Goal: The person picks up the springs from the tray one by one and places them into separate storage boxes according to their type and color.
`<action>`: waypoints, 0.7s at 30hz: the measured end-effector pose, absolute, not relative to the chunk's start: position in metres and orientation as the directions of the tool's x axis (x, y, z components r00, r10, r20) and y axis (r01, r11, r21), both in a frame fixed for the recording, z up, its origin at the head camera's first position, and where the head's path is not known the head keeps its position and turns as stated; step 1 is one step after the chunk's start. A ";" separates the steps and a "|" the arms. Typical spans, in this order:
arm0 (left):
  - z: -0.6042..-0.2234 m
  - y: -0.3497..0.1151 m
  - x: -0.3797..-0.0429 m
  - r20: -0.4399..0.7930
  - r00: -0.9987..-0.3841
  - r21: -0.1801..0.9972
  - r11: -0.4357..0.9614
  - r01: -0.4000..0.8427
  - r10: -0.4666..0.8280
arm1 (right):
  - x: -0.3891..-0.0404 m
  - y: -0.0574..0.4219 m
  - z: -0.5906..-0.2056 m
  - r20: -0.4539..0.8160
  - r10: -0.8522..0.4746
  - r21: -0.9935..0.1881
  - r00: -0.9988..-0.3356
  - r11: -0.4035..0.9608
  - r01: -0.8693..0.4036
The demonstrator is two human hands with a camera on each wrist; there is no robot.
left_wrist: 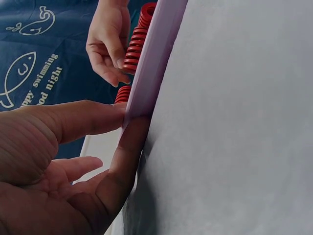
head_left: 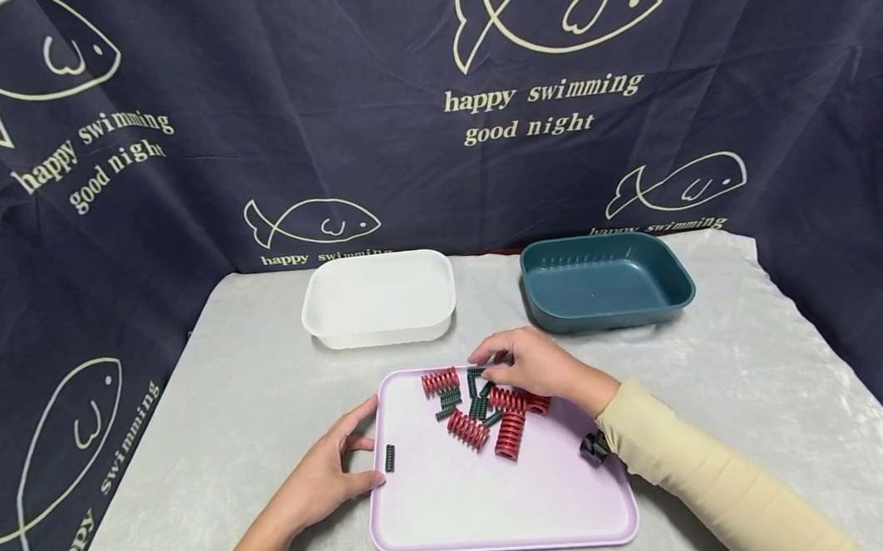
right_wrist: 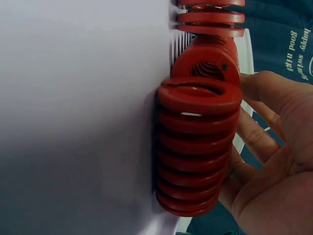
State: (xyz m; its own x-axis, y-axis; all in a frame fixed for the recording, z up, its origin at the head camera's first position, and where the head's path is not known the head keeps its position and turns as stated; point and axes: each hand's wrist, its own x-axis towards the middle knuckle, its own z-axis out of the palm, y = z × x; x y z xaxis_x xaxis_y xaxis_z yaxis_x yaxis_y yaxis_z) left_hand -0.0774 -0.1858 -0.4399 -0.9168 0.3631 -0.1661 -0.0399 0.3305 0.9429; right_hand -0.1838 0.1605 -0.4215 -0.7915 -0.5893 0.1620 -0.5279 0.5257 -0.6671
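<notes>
My left hand (head_left: 321, 481) holds the left edge of a pale purple tray (head_left: 499, 514), its thumb (left_wrist: 93, 117) against the rim in the left wrist view. A small dark green spring (head_left: 389, 459) lies just inside that edge. At the tray's far side, my right hand (head_left: 539, 366) reaches over the spring pile, thumb and forefinger apart and loosely bent near a dark green spring (head_left: 476, 372). Around it lie thick red springs (head_left: 510, 436) and several thin dark green ones. In the right wrist view a big red spring (right_wrist: 195, 152) partly hides the fingers.
Behind the tray stand a white bin (head_left: 379, 299) on the left and a teal bin (head_left: 607, 283) on the right. Grey cloth (head_left: 266, 351) covers the table. A dark fabric with fish drawings (head_left: 373, 104) hangs at the back and sides.
</notes>
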 end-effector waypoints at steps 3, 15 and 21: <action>-0.440 -0.186 -0.077 -0.174 -0.917 0.945 0.323 -0.052 0.359 | -0.182 0.159 -0.420 0.163 -0.583 -0.640 -0.796 0.552 -0.535; -0.439 -0.185 -0.076 -0.171 -0.920 0.939 0.340 -0.044 0.354 | -0.181 0.149 -0.419 0.150 -0.559 -0.537 -0.816 0.647 -0.542; -0.439 -0.185 -0.077 -0.162 -0.920 0.935 0.353 -0.027 0.358 | -0.180 0.142 -0.418 0.097 -0.505 -0.498 -0.858 0.722 -0.481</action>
State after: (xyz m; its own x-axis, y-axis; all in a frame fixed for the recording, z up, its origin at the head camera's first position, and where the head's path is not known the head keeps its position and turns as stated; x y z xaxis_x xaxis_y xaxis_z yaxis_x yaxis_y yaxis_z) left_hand -0.0768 -0.1853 -0.4392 -0.9196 0.3582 -0.1617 -0.0272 0.3526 0.9354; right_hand -0.1803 0.1420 -0.4185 -0.8578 -0.5046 0.0973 -0.4810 0.7216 -0.4979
